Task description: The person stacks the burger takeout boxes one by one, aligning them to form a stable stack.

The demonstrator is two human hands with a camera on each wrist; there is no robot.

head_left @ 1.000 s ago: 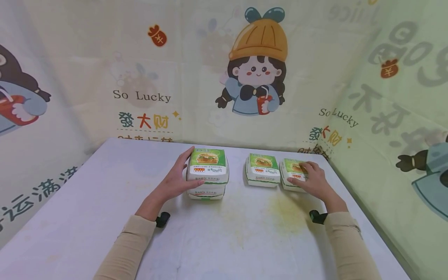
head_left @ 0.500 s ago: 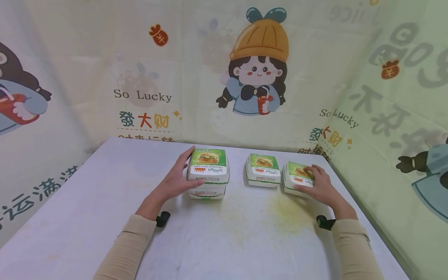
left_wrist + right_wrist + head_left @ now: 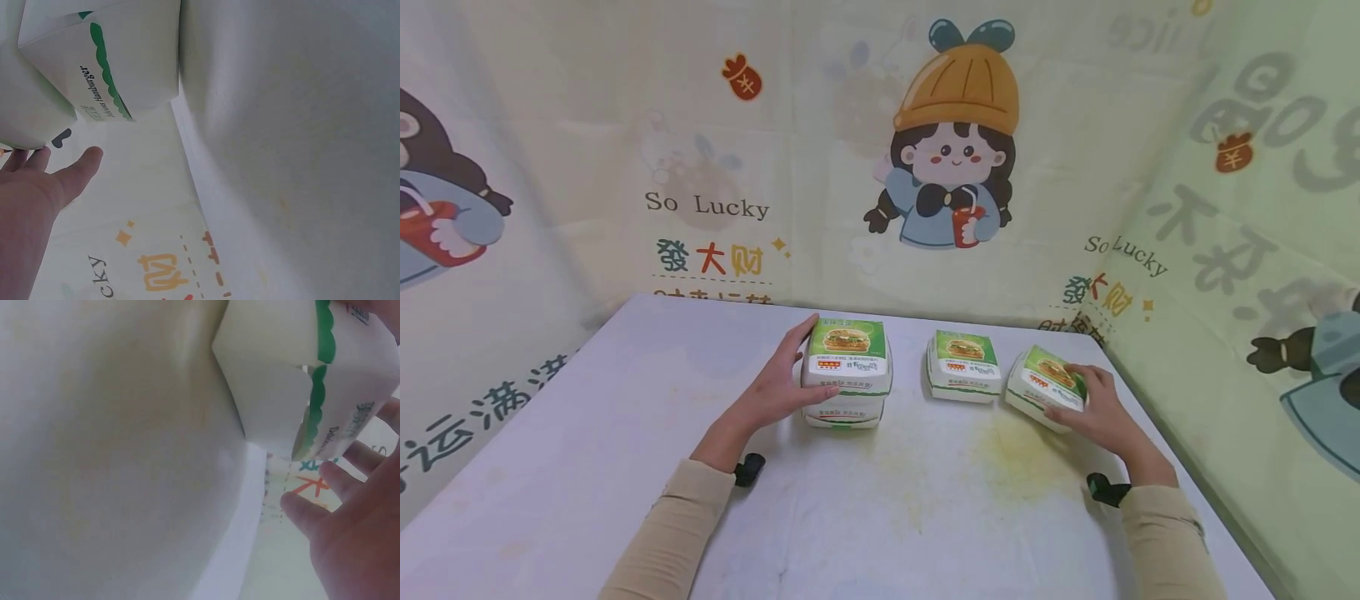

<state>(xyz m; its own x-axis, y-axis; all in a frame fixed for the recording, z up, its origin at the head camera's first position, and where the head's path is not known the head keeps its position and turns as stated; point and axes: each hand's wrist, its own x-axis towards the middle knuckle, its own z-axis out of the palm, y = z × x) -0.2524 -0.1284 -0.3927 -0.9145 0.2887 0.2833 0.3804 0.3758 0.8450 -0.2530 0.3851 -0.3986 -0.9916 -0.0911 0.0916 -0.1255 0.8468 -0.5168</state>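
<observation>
Two white-and-green hamburger boxes are stacked left of centre in the head view. My left hand (image 3: 769,393) holds the upper box (image 3: 848,354), thumb along its front and fingers at its left and far side; the lower box (image 3: 844,412) sits beneath. In the left wrist view, the left hand's fingertips meet the upper box (image 3: 31,106). At the right, my right hand (image 3: 1099,412) grips another hamburger box (image 3: 1037,385) by its right side, thumb in front. That box stands turned at an angle. In the right wrist view, its lid edge (image 3: 315,394) shows a slight gap.
Another closed hamburger box (image 3: 962,367) stands between the stack and the right-hand box. All rest on a white table (image 3: 880,517) with yellowish stains. A printed cloth wall (image 3: 820,167) borders the back and sides.
My right hand has drawn back slightly to the right, and the box in it has turned clockwise away from its neighbour. The left hand and the stack stay put.
</observation>
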